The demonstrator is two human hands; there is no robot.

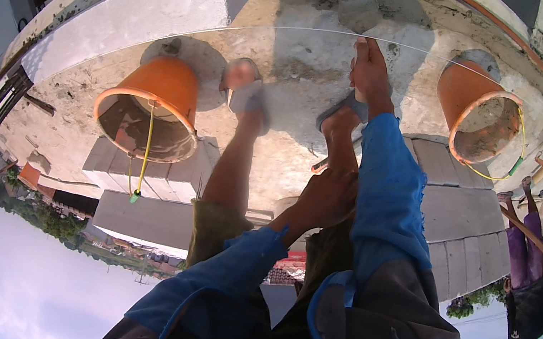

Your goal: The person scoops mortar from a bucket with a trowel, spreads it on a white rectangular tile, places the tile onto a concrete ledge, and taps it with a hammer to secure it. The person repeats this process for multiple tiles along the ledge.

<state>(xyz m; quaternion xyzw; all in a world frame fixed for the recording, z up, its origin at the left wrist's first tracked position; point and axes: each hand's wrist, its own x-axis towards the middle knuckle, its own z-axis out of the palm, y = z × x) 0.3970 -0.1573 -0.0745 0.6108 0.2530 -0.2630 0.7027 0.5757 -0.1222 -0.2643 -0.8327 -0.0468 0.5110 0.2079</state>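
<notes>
My right hand (370,71), in a long blue sleeve, is closed round the handle of a trowel. The grey trowel blade (360,9) points away from me, low over the mortar-stained concrete surface (299,51). My left hand (328,195) rests against my right leg, its fingers mostly hidden. Beside that hand a small dark thing with an orange part (320,166) shows, too small to name. A thin white string (289,26) stretches across in front of my feet, close to the right hand.
Pale blocks (147,10) form a row at the far left. An orange bucket (155,87) of mortar stands at left, another orange bucket (470,95) at right. Grey blocks (463,214) are stacked at right, more blocks (143,219) at left. Another person (526,272) is at far right.
</notes>
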